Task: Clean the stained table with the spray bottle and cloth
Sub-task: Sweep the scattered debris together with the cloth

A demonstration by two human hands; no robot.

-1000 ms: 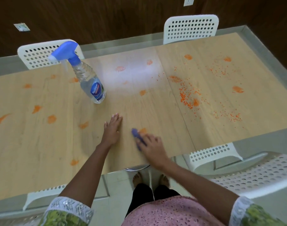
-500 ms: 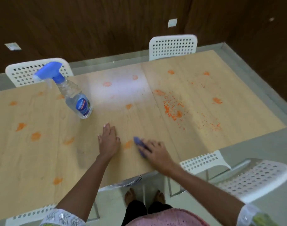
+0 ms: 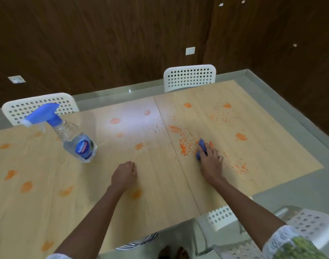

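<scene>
I note left hand (image 3: 124, 173) resting on the table (image 3: 160, 193) with fingers curled under, holding nothing, right hand (image 3: 210, 161) further out, fingers pressing the blue cloth (image 3: 200, 148) onto orange crumbs (image 3: 185, 146), spray bottle (image 3: 73, 136) upright far left, apart from both.
</scene>
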